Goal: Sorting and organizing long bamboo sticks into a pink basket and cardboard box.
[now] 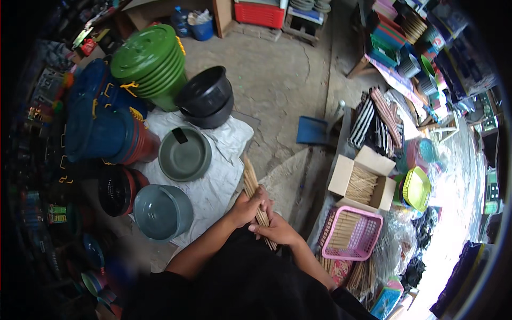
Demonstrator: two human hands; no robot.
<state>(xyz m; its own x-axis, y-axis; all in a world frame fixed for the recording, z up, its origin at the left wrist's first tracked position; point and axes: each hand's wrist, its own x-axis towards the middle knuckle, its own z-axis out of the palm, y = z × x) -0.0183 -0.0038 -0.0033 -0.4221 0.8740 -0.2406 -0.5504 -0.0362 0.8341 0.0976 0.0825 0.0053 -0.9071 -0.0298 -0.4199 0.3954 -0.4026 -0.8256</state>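
A bundle of thin wooden sticks (pixel 251 178) slants across my lap, gripped by both hands. My left hand (pixel 249 206) wraps the bundle around its middle. Lower down, my right hand (pixel 276 229) closes around the same sticks, its thumb lying across them. The bundle's lower ends stick out below the right hand. To the right, a cardboard box (pixel 341 176) with raised flaps holds many loose thin sticks. Just below it, a pink plastic basket (pixel 378 236) contains several bundles or rows of sticks. More sticks (pixel 362 276) lie beneath the basket.
On a white sheet (pixel 224 160) at left stand a grey-green basin (pixel 185 154), a blue-grey tub (pixel 160 212) and black basins (pixel 206 94). Stacked green buckets (pixel 148 60) rise behind. A blue dustpan (pixel 312 130) lies on the concrete floor. Folded striped cloths (pixel 378 120) lie on the right-hand bench.
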